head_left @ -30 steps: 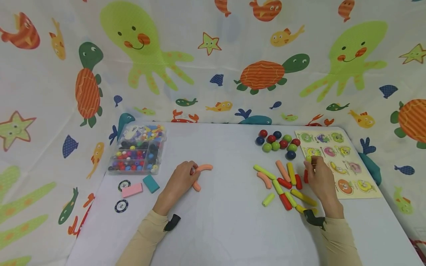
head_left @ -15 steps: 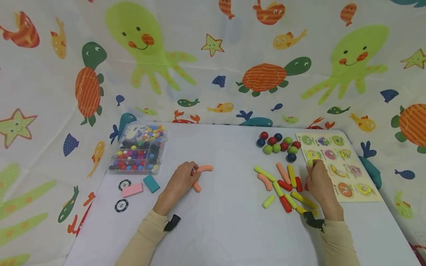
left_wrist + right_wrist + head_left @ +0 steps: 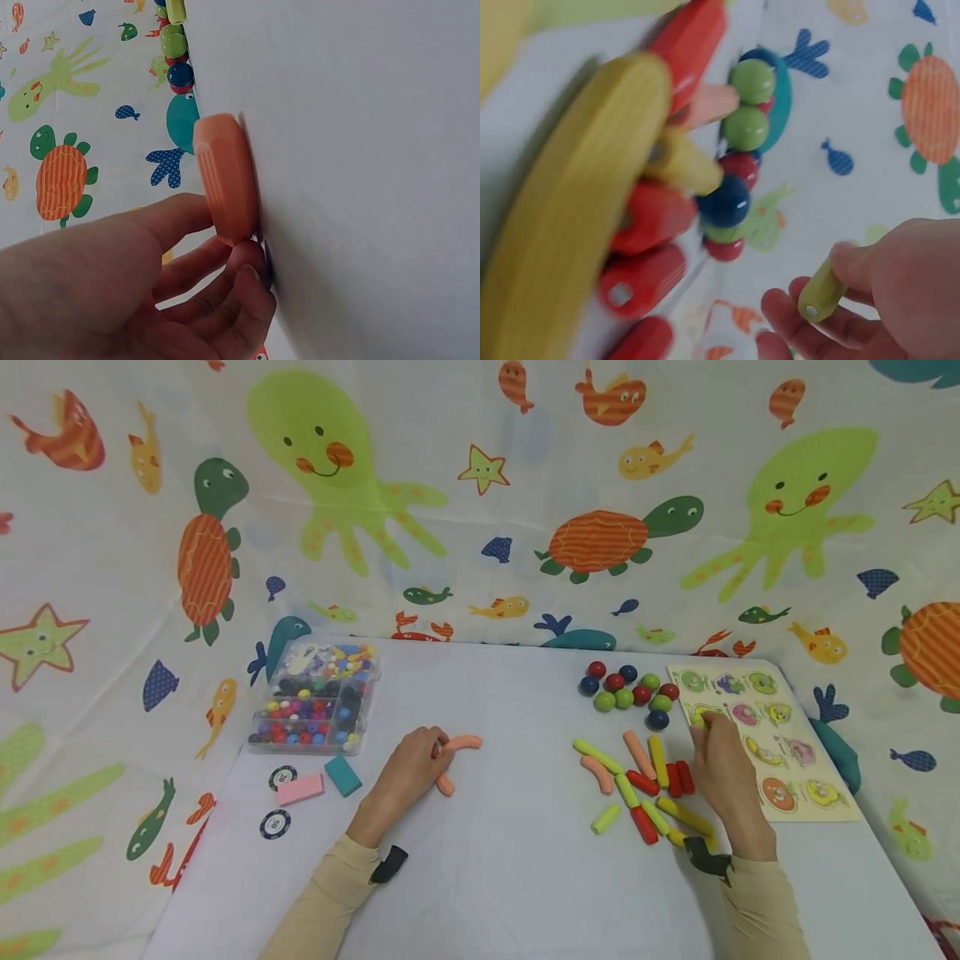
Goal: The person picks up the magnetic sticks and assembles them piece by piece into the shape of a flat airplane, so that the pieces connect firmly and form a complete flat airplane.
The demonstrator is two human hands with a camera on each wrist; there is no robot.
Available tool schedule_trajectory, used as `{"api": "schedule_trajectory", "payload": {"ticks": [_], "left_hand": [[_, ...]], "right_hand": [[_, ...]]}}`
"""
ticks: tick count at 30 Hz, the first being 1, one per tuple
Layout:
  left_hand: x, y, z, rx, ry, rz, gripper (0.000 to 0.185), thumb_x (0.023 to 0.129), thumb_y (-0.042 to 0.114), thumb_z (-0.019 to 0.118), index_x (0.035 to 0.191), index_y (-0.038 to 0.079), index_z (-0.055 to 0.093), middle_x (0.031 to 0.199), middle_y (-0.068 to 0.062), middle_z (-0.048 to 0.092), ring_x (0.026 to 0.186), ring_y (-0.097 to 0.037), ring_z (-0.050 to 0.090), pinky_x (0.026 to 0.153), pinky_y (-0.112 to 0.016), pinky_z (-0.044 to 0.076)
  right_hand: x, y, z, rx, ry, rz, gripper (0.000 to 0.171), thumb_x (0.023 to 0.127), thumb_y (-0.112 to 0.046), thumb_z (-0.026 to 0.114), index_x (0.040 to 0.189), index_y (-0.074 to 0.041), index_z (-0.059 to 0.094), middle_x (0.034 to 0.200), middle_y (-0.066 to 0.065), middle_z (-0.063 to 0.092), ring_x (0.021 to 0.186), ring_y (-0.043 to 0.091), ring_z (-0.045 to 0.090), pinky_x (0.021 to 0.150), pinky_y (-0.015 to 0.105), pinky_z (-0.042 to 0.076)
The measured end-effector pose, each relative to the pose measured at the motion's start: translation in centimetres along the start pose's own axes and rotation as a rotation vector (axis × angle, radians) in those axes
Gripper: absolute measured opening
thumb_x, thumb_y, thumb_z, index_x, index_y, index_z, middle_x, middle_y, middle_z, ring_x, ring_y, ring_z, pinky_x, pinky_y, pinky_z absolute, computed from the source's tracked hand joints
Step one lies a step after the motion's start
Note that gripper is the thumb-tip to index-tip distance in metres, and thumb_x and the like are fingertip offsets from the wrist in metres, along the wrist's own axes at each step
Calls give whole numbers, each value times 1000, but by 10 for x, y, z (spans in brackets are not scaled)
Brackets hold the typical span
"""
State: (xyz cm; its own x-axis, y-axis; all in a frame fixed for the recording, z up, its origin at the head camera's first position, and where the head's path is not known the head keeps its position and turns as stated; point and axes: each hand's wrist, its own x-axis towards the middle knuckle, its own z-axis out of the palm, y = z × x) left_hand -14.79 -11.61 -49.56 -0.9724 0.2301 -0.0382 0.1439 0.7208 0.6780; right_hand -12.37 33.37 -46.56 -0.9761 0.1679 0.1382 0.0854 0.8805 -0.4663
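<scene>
Left hand [image 3: 408, 768] pinches orange stick [image 3: 459, 742] mid-frame, right hand [image 3: 722, 766] grips green stick [image 3: 821, 291]; keep both grips firm, lift clear of pile.

Bright, even light; blurred wrist close-ups

white table [image 3: 510, 860], sea-print backdrop [image 3: 465, 527]

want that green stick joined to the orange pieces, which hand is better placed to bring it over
Right. The right hand already pinches the green stick; the left hand is holding the orange pieces.
</scene>
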Motion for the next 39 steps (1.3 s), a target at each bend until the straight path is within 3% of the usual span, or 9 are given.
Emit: {"api": "schedule_trajectory", "payload": {"ticks": [11,18,23,32,39], "left_hand": [[1,-1,3,16,22,-2,19,99,18,65,105,0,67,77,-4,55,70,-18,48,65,-32,42],[2,1,7,-3,17,-7,17,99,17,64,103,0,65,75,-5,53,68,-19,47,63,-31,42],[1,1,6,4,22,-7,17,98,17,65,101,1,65,73,-4,51,66,-18,45,60,-30,39],[1,0,3,17,38,2,17,97,17,67,100,0,64,70,-3,48,64,-17,43,57,-28,36],[1,-1,1,16,32,7,17,98,16,65,101,0,65,70,-3,49,64,-17,43,58,-29,37]], "right_hand": [[5,-45,3,37,130,-215,36,102,-13,60,133,5,56,111,24,59,86,32,52,70,42,43],[8,-65,16,88,150,-305,36,96,-12,69,128,3,62,111,20,65,95,31,57,80,45,47],[9,-80,28,118,84,-333,36,95,-15,72,127,-1,63,107,14,65,97,27,55,83,41,47],[15,-109,48,141,-14,-380,31,93,-16,74,122,-6,67,111,11,67,103,27,60,91,49,54],[19,-138,74,148,-144,-434,26,93,-16,75,117,-9,72,113,9,65,105,26,60,93,46,54]]}}
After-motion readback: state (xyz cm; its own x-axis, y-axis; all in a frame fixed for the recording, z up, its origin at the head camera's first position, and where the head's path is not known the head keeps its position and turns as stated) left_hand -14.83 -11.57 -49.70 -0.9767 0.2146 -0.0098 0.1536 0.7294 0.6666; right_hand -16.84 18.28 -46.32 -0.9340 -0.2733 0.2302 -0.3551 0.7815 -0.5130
